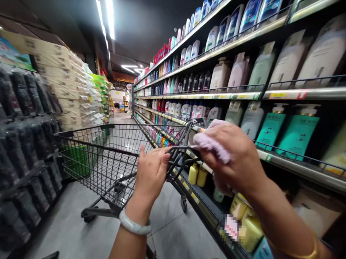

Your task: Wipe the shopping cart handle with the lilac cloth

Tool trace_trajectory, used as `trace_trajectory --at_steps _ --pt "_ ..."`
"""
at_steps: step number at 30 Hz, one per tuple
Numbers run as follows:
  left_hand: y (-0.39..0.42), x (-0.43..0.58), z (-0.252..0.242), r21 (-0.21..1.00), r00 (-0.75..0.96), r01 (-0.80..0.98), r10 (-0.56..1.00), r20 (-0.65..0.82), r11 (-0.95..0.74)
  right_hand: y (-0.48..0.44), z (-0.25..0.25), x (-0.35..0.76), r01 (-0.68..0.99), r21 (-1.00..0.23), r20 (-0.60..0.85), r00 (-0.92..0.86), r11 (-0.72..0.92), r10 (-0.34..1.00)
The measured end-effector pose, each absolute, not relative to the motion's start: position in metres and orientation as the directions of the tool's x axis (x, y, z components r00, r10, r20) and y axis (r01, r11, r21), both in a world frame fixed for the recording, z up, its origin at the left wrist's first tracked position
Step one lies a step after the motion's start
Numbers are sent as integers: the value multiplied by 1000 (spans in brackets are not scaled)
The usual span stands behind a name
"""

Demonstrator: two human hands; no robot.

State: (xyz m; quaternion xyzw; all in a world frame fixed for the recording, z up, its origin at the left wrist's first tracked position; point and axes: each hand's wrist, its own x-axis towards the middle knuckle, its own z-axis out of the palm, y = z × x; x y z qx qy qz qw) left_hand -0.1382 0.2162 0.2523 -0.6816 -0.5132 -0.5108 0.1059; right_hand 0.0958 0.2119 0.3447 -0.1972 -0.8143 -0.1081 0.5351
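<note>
We likely wipe the cart handle [180, 147], right hand [239, 153] clenching a lilac cloth [212, 146], left hand [151, 170] with fingers too hidden to tell, and another stroke calls for steadiness.

We see a grey floor [172, 232] at 6 o'clock and a dark ceiling [155, 14] at 12, with bright strip lights [109, 12] at 11. Long shelves [326, 92] line our 3 o'clock side, a rack [22, 176] our 9 o'clock.
</note>
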Motion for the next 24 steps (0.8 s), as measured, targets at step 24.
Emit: trace_trajectory --at_steps 24 --pt "234 -145 242 263 -80 946 654 753 -188 262 312 70 711 544 788 -615 446 20"
